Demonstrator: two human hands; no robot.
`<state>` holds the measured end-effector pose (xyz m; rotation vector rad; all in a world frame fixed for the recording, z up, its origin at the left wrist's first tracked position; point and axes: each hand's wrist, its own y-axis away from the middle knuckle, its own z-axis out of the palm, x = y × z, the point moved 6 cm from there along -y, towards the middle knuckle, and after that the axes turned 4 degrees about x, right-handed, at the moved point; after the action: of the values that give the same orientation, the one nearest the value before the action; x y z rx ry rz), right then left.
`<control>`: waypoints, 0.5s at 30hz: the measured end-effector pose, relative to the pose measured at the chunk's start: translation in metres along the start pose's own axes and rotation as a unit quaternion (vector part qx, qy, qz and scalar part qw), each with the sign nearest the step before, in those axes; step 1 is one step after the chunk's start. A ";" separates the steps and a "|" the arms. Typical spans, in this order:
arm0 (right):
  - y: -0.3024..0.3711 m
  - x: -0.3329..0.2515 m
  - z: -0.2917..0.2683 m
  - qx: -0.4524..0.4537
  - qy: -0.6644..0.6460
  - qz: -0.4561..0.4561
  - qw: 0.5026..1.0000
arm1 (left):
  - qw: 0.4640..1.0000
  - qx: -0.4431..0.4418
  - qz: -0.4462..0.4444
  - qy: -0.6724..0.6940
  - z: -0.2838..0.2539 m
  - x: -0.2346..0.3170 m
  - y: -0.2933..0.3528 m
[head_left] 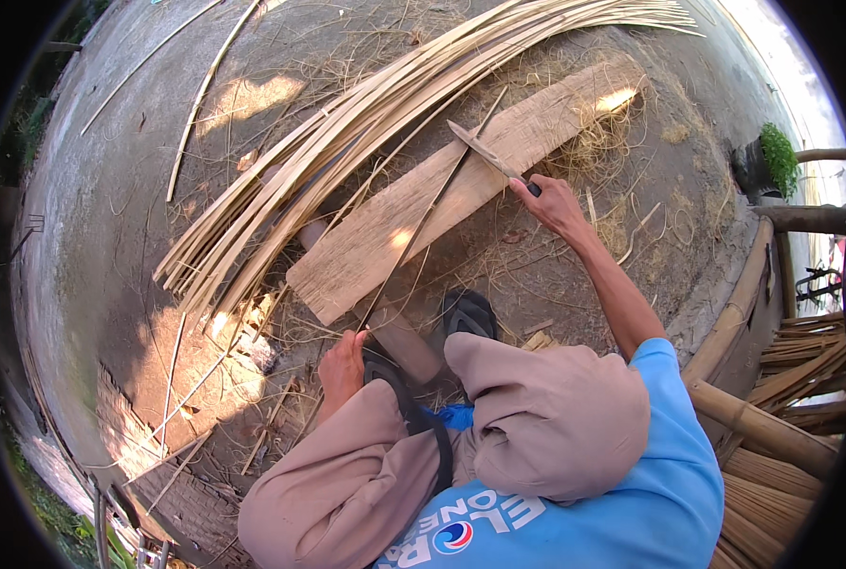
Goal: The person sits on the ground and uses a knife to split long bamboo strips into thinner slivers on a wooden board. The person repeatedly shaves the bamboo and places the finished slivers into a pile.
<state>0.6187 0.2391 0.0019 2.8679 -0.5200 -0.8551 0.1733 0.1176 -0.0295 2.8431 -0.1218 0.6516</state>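
Observation:
My right hand (554, 203) is closed round the dark handle of a knife (485, 149), whose blade points up and to the left. The blade lies across a thin dark bamboo strip (430, 207), over a wooden plank (376, 248). My left hand (343, 364), beside my left knee, is closed on the strip's near end. From there the strip runs slantwise over the plank and past its far edge. The plank rests on a round log (399, 343) near my feet.
A large bundle of split bamboo strips (347, 142) lies beyond the plank. Fine shavings (622, 142) and loose strips litter the ground. At right are a bamboo pole frame (760, 427), more stacked strips (807, 360) and a potted plant (777, 150). A long strip (198, 104) lies far left.

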 end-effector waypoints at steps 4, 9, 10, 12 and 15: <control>0.025 -0.014 0.022 -0.054 0.051 -0.124 0.989 | 0.999 -0.025 -0.025 -0.004 -0.009 -0.013 0.000; -0.048 0.062 -0.023 0.084 0.014 0.008 0.996 | 0.998 -0.038 -0.036 0.016 -0.017 -0.015 0.006; -0.047 0.053 -0.016 0.045 0.028 -0.014 0.998 | 0.998 -0.035 -0.044 0.019 -0.020 -0.021 0.008; -0.042 0.028 -0.015 -0.031 0.064 -0.062 0.996 | 0.997 -0.026 -0.057 0.034 -0.021 -0.026 0.010; -0.059 0.047 -0.030 0.010 0.071 -0.023 0.997 | 0.997 -0.039 -0.039 0.054 -0.020 -0.025 0.012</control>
<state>0.6891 0.2781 -0.0081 2.9398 -0.4512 -0.6493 0.1406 0.1116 -0.0207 2.7158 -0.0176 0.7642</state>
